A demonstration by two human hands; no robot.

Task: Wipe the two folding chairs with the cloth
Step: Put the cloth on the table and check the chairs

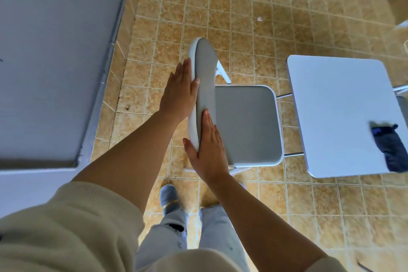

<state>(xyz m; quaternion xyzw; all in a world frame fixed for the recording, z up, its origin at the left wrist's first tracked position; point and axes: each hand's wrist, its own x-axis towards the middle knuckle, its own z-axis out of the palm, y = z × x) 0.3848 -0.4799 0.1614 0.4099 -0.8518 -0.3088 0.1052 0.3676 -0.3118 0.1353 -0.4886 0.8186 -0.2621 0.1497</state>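
Note:
A grey padded folding chair stands unfolded in the middle of the tiled floor, its seat (247, 126) facing up and its backrest (204, 77) seen from above. My left hand (180, 90) holds the upper part of the backrest, palm on its white back and thumb over the top edge. My right hand (207, 148) grips the near end of the backrest, fingers on the grey padding and thumb behind. A dark blue cloth (390, 148) lies on a small white table (335, 106) to the right, apart from both hands. A sliver of a grey seat (403, 106) shows at the right edge.
A large grey-white table top (50, 55) fills the left side, close to my left arm. The small white table stands right next to the chair's front. My feet in grey shoes (169, 194) are just behind the chair on the tan tiles.

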